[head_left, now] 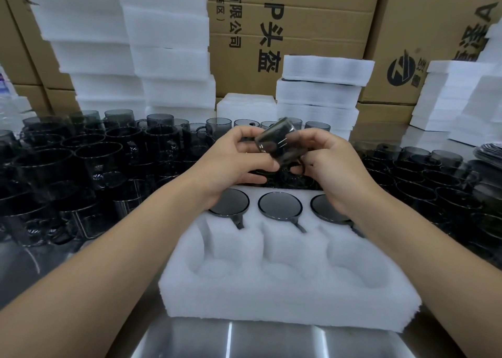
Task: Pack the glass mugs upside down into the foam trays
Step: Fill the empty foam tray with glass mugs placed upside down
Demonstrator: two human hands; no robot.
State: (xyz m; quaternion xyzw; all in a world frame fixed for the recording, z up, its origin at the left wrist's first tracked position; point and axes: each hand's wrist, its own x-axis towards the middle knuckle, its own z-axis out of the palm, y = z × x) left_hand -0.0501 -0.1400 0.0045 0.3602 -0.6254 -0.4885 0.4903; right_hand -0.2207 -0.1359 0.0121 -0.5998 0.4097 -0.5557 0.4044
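Head view is showing a smoky grey glass mug [277, 143] being held in the air over the far edge of the foam tray [285, 298], tilted so its round base is pointing up and away. Its wall is smooth, translucent and cylindrical, slightly blurred. The left hand [233, 164] is curling its fingers and thumb round the mug's left side. The right hand [334, 172] is gripping the right side with bent fingers, near where the handle seems to be sitting.

The tray is lying near the front edge of the table [244, 338], a thick white block with a soft, fibrous surface and rounded pockets cut into it. Three packed mugs [279, 205] are sitting upside down in its far row, their flat dark circular bases facing up and their thin handles pointing toward the near row. The three near pockets are showing only bare foam.

The table is gleaming like brushed steel. Crowds of loose mugs [89, 162] are standing upright along its left side, its far edge and its right side. Behind them, foam stacks [168, 45] are rising in white layers. Brown cardboard boxes [298, 17] with black printed characters are filling the background.
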